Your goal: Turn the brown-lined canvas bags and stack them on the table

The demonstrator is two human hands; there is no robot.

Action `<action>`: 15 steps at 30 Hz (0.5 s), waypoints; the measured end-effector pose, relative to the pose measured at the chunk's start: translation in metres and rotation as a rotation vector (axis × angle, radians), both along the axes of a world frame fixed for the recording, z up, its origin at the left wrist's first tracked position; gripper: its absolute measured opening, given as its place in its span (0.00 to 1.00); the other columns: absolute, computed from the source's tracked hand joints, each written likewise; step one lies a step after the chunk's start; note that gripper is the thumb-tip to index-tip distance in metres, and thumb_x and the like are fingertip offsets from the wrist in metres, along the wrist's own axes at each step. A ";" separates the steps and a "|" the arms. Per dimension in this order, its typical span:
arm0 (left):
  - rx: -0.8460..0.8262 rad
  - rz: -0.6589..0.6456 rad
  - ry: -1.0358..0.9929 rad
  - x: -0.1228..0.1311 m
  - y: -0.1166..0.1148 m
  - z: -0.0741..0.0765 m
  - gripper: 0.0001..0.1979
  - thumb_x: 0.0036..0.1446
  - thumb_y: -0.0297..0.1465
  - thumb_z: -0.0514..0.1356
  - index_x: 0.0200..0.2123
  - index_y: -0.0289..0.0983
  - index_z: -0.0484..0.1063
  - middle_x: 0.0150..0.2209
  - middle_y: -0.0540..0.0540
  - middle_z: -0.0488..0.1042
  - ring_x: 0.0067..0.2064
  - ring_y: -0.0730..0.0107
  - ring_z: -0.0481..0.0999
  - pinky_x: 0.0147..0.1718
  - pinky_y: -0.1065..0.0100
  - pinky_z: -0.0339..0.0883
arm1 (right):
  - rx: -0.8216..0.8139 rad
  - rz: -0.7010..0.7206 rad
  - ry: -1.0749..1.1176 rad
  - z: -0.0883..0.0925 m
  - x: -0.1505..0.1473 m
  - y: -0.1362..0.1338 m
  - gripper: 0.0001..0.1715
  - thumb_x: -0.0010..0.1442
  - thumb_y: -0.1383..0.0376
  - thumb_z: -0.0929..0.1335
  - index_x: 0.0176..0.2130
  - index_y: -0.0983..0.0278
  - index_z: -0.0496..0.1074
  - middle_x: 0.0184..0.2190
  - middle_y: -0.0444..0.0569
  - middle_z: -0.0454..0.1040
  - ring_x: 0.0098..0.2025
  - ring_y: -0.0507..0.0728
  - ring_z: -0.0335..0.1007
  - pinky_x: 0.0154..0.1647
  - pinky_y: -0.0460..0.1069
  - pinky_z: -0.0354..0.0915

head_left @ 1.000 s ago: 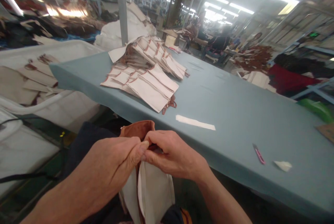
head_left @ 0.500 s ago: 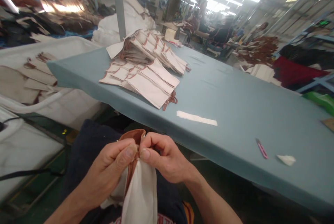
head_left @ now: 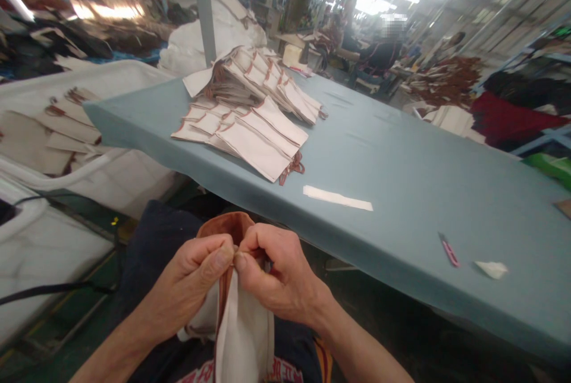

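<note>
Both hands are on one cream pouch [head_left: 245, 335] in our lap, below the table edge. Our left hand [head_left: 196, 279] and right hand [head_left: 279, 279] meet thumb to thumb and are clamped on the pouch's top edge, right where the brown trim [head_left: 225, 227] folds over. The fingers are curled, knuckles up, wrists angled inward and forearms coming in from below. The body of the pouch hangs down between the wrists.

Step, as we judge it: working the trimmed mouth of the pouch between the fingertips. A next move would need both pinches kept tight on that edge.

Ahead of the hands on the table [head_left: 401, 192] are a stack of finished pouches [head_left: 254, 133] and a white strip [head_left: 338, 198]. A pink tool [head_left: 448, 250] lies far right of the right hand.
</note>
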State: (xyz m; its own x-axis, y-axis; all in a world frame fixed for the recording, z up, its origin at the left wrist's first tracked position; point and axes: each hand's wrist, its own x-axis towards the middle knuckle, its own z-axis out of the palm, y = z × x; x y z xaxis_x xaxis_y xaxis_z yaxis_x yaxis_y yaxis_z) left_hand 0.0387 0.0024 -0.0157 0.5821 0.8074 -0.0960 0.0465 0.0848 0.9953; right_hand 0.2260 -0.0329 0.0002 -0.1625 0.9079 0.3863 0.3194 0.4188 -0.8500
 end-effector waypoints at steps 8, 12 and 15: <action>0.346 -0.087 0.040 -0.013 0.001 0.009 0.28 0.78 0.42 0.58 0.24 0.41 0.58 0.22 0.58 0.54 0.23 0.75 0.56 0.22 0.72 0.51 | 0.095 0.194 0.029 -0.007 0.014 0.010 0.23 0.76 0.54 0.73 0.31 0.61 0.68 0.28 0.39 0.70 0.29 0.50 0.62 0.35 0.47 0.61; 0.441 -0.100 0.096 -0.014 -0.003 0.018 0.25 0.76 0.37 0.58 0.24 0.41 0.59 0.22 0.58 0.55 0.23 0.75 0.57 0.23 0.72 0.54 | 0.117 0.240 0.066 -0.010 0.015 0.016 0.27 0.74 0.46 0.74 0.32 0.61 0.69 0.28 0.40 0.70 0.30 0.51 0.62 0.38 0.49 0.63; 0.480 -0.105 0.128 -0.017 -0.008 0.020 0.24 0.77 0.37 0.58 0.25 0.41 0.61 0.22 0.58 0.59 0.23 0.75 0.61 0.24 0.73 0.57 | -0.029 0.324 0.158 -0.004 0.022 0.017 0.33 0.71 0.37 0.73 0.33 0.61 0.72 0.29 0.42 0.72 0.30 0.52 0.64 0.35 0.49 0.63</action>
